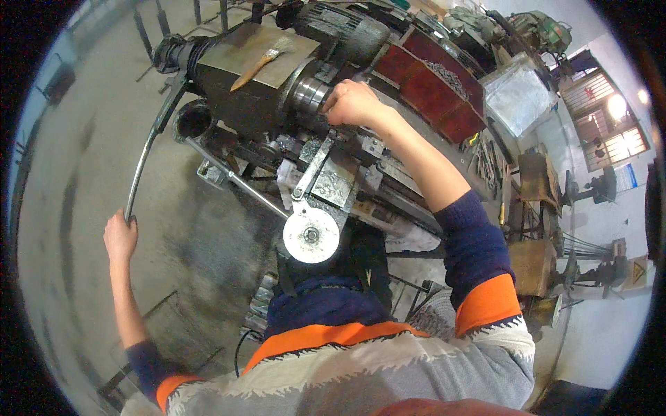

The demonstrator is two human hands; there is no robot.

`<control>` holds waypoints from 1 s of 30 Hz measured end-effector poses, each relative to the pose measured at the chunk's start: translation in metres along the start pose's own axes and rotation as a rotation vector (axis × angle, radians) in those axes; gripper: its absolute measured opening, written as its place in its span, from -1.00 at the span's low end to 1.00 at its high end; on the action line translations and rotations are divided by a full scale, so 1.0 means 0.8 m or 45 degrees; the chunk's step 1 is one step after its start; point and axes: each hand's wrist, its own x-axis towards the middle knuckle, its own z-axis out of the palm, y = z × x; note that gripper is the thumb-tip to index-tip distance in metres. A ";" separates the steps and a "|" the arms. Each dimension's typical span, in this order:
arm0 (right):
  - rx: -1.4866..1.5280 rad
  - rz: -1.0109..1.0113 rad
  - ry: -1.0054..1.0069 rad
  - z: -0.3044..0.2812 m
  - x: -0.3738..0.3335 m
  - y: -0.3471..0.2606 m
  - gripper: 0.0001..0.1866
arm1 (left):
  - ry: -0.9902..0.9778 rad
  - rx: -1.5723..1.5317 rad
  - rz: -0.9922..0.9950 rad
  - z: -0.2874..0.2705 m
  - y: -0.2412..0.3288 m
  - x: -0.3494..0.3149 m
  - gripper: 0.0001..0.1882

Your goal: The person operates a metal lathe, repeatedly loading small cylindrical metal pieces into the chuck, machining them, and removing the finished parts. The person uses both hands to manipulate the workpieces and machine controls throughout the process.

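My left hand (pixel 121 237) is closed round the lower end of a long metal lever (pixel 147 156), which runs up to the left end of a small lathe's headstock (pixel 239 104). On the other side, my right hand (pixel 355 104) has its fingers curled at the front of the round steel chuck (pixel 310 94). Whatever those fingers grip is hidden behind them. A wooden-handled brush (pixel 261 64) lies on top of the headstock. Below the chuck sits the tool slide (pixel 331 182), dusted with metal chips, with a round handwheel (pixel 311 236) close to my body.
A second bar (pixel 239 180) slants toward the handwheel. Behind the lathe are a motor (pixel 340 31) and a red tray (pixel 430 90) holding metal chips. Hand tools (pixel 488 166) lie at the right, near bench machines (pixel 590 267) along the wall.
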 end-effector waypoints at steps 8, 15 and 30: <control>-0.022 -0.051 0.004 -0.007 -0.007 0.005 -0.65 | 0.024 0.339 -0.026 -0.007 -0.056 0.070 -0.80; -0.056 -0.107 -0.001 -0.001 0.000 0.006 -0.65 | 0.183 0.464 -0.310 0.053 -0.186 0.198 -0.79; 0.135 -0.193 0.873 0.025 -0.189 0.089 -0.56 | -0.306 -0.461 0.187 0.283 0.138 0.148 -0.55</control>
